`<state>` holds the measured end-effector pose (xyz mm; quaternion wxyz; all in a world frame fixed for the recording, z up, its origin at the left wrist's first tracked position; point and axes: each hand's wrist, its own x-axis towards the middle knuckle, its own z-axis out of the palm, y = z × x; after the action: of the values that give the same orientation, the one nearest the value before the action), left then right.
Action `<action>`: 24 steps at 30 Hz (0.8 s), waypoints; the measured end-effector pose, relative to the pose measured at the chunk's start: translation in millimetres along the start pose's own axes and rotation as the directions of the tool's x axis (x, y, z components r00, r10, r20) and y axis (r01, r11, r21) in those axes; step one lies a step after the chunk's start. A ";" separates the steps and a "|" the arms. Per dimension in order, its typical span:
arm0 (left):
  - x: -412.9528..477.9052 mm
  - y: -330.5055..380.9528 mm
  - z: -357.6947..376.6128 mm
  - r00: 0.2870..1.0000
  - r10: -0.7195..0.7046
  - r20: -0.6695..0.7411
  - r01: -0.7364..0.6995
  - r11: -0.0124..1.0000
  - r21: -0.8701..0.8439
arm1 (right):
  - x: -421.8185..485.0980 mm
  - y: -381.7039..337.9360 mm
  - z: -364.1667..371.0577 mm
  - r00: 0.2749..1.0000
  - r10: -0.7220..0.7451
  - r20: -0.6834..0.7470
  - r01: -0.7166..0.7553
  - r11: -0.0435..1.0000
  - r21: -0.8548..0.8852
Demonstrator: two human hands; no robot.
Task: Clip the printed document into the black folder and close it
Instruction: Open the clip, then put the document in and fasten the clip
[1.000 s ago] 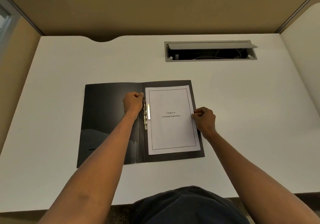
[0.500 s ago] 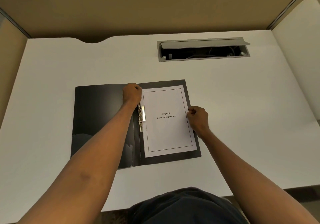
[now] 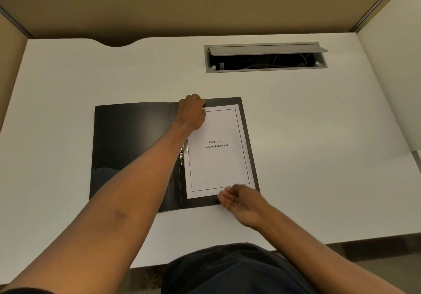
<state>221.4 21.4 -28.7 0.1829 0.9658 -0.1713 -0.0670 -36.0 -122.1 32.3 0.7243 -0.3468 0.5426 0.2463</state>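
The black folder lies open and flat on the white desk. The printed document, a white sheet with a thin border and a short title, rests on the folder's right half. A metal clip shows beside the spine, partly behind my forearm. My left hand sits curled at the sheet's top left corner, pressing there. My right hand is at the sheet's bottom right corner, fingers loosely apart, fingertips by the paper's lower edge and holding nothing that I can see.
The white desk has a grey cable box with its lid raised at the back right. Tan partition walls close in the back and both sides. The desk's near edge runs just in front of my dark-clothed lap.
My left hand slid up from the clip to the sheet's top left corner. My right hand dropped from the sheet's right edge to its bottom right corner and loosened.
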 end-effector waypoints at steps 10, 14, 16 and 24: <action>4.5 6.8 11.9 0.998 0.011 0.062 -0.011 1.000 -0.001 | 6.1 34.8 2.2 0.997 0.055 -0.058 -0.045 0.986 0.159; 5.6 7.7 10.8 0.998 -0.004 0.058 0.005 1.000 -0.022 | 9.1 35.0 4.1 0.998 0.054 -0.034 -0.047 0.981 0.188; 5.9 8.3 10.1 0.998 -0.009 0.060 0.010 1.000 -0.028 | 9.8 33.4 6.1 0.998 0.051 -0.028 -0.044 0.980 0.195; 1.5 8.2 8.6 0.998 -0.012 0.055 0.014 0.999 -0.030 | -0.8 32.3 -1.8 1.000 -0.018 -0.011 0.017 0.999 -0.033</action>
<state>218.6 10.8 -33.7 0.1925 0.9617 -0.1691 -0.0973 -61.0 -102.9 25.2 0.7176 -0.3648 0.5394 0.2470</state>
